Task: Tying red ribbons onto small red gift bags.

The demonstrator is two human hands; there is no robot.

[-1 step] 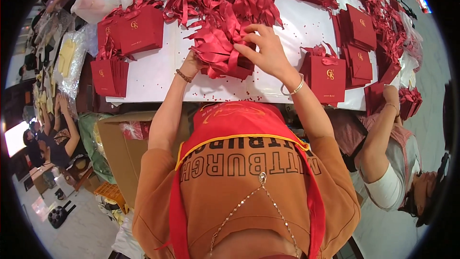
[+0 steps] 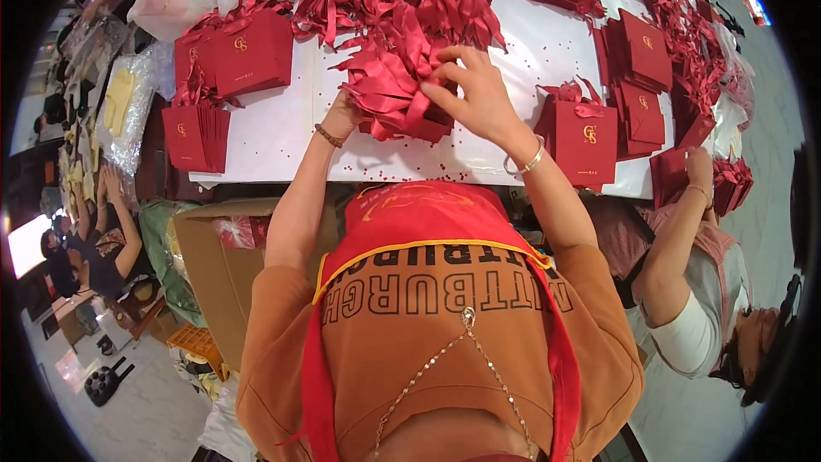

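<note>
The bundle of red ribbon bows (image 2: 395, 85) lay on the white worktop (image 2: 274, 133) straight ahead of the person, its long axis running roughly left to right between the two hands. The right hand (image 2: 479, 94) sat on its right end, fingers (image 2: 445, 58) curled and pinched together on a ribbon loop at the top. The left hand (image 2: 345, 111) was tucked under the left end, mostly hidden; whether it gripped could not be told. A red paper bag (image 2: 588, 144) stood just to the right.
</note>
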